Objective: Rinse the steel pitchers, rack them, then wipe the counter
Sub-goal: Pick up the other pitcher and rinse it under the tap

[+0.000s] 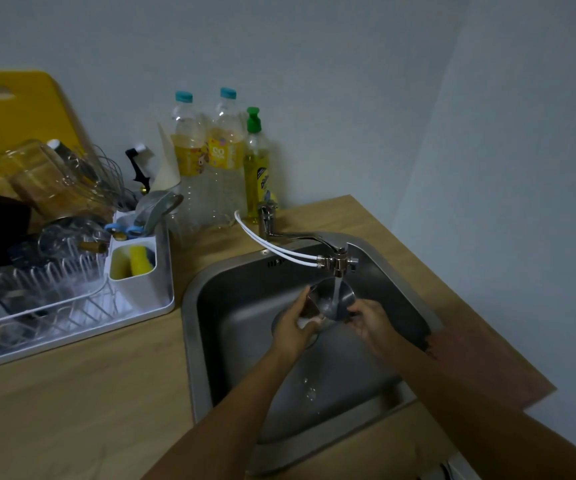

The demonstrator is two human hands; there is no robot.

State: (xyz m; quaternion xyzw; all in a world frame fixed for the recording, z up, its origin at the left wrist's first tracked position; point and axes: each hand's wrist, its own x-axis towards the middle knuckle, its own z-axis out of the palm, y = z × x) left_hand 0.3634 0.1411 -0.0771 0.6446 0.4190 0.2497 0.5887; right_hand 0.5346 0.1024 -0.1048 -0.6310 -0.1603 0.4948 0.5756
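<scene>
Both hands grip one rounded steel pitcher [336, 299] under the tap's stream [337, 289], over the brushed-metal sink [245, 306]: left hand [297, 329] at its rim, right hand [369, 320] beneath. Dim light blurs the pitcher's handle.

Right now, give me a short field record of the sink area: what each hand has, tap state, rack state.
left hand: grips the steel pitcher's near side
right hand: holds the pitcher's right side
steel pitcher: tilted under the spout, over the sink
tap: running into the pitcher
dish rack: left of the sink, crowded at the back
</scene>
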